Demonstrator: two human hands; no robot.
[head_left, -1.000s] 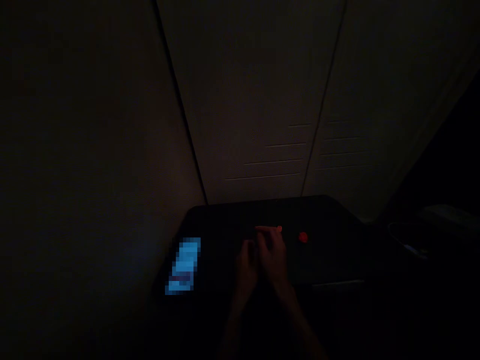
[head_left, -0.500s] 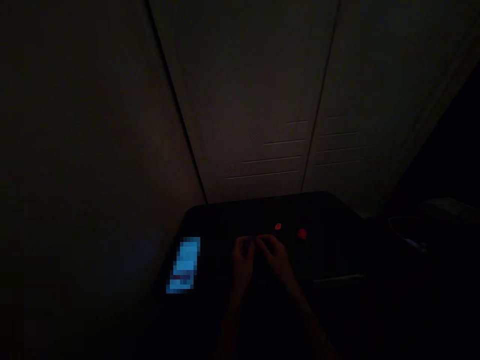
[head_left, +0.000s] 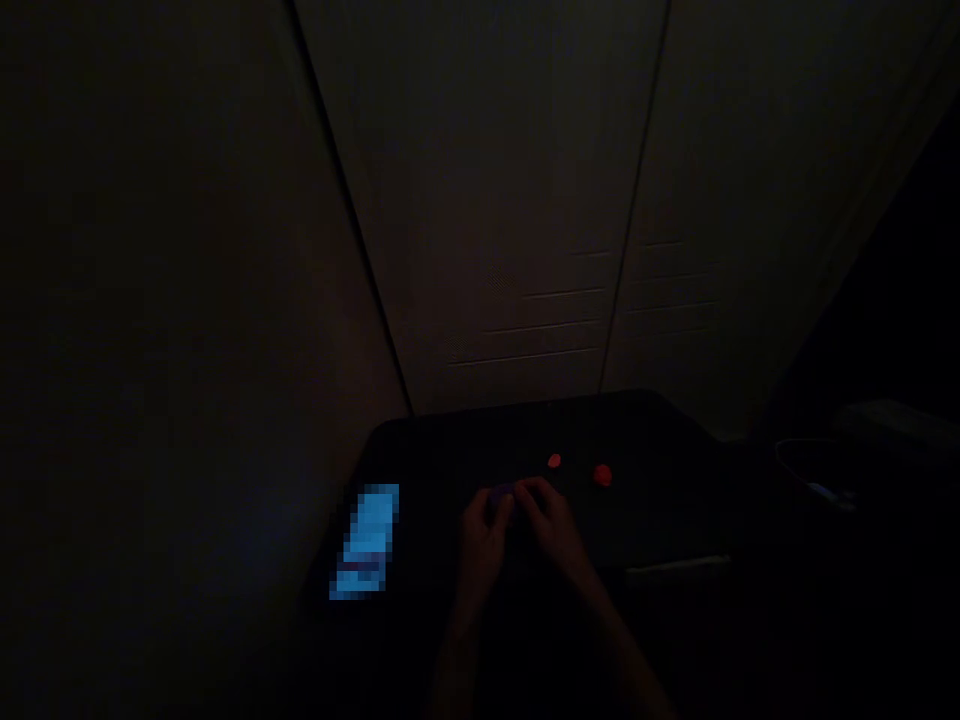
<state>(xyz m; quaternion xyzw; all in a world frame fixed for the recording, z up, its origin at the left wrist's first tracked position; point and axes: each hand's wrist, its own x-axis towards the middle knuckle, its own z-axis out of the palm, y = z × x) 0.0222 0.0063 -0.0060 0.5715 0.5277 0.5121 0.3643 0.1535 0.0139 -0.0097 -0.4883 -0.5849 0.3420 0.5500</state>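
Observation:
In very dim light my left hand [head_left: 482, 535] is closed around a small purple piece [head_left: 499, 491], which looks soft, though its material is unclear. My right hand [head_left: 553, 522] meets it from the other side, fingertips pinched together at the purple piece's right end. Both hands are over the dark table [head_left: 457, 440]. Just beyond the right fingers lies a small flat pinkish-red piece [head_left: 554, 461]. To its right sits a rounder red lump [head_left: 602, 475].
A lit, pixelated screen [head_left: 369, 540] lies at the table's left side. Behind the table rises a pale panelled wall [head_left: 495, 200] with grooves. A thin light strip [head_left: 679, 570] runs along the front edge. At the right are a pale cable [head_left: 825, 492] and a dim box-like shape [head_left: 896, 425].
The fingers have shifted slightly, and more of the purple piece shows between them. The whole view has tilted a little, so the table sits slightly lower. The red pieces stay put.

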